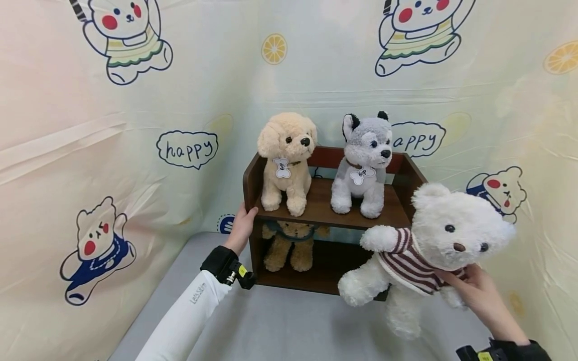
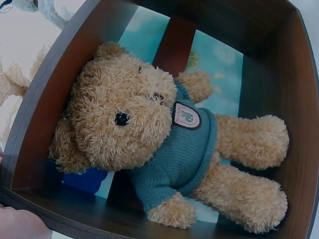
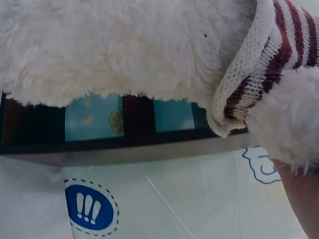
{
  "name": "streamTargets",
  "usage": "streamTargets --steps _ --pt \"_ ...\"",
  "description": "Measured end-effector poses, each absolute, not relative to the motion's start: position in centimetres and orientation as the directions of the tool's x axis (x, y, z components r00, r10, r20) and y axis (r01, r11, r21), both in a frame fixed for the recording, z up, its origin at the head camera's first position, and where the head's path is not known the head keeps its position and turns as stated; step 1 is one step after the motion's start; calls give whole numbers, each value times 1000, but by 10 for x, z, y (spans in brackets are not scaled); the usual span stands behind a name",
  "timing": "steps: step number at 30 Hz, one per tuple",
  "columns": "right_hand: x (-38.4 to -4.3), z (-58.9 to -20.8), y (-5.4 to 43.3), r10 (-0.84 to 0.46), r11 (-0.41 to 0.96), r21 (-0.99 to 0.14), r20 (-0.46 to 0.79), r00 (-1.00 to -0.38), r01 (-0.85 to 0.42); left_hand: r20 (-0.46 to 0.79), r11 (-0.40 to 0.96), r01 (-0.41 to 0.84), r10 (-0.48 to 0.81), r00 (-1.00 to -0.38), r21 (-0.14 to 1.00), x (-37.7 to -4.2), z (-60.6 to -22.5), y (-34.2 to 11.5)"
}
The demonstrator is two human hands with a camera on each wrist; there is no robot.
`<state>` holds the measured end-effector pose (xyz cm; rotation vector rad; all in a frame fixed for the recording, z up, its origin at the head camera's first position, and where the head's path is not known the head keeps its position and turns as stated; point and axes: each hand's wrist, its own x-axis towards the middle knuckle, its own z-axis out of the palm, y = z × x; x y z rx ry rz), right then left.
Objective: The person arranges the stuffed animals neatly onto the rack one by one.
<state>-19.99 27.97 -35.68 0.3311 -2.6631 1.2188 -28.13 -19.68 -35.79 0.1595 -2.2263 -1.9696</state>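
With its left hand [image 1: 242, 229], the person grips the left side panel of a dark brown two-tier wooden shelf [image 1: 361, 220]. On the right, a white plush teddy bear [image 1: 438, 218] in a striped knit sweater is held by the right hand [image 1: 480, 291] at its side, in front of the shelf's right end. The bear tilts and its legs hang down. Inside the lower tier sits a brown teddy bear [image 2: 124, 109] in a teal sweater, leaning toward the left side. White fur [image 3: 114, 50] fills the top of the right wrist view.
On the upper tier sit a cream plush puppy [image 1: 286, 165] at left and a grey plush husky [image 1: 363, 165] at right, both with bone-shaped tags. The shelf stands on a grey surface [image 1: 280, 326], before a printed cloth backdrop [image 1: 203, 90].
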Motion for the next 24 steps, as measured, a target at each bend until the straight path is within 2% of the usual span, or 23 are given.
streamTargets --steps 5,15,24 --pt "-202 -359 271 -144 614 -698 359 -922 -368 55 119 35 -176 -983 992 -281 -358 -196" --pt "-205 -367 254 -169 569 -680 454 -875 -463 39 135 12 -194 -980 991 -281 -357 -196" --pt "-206 -373 237 -145 585 -688 432 -890 -429 43 135 18 -190 -981 991 -281 -357 -197"
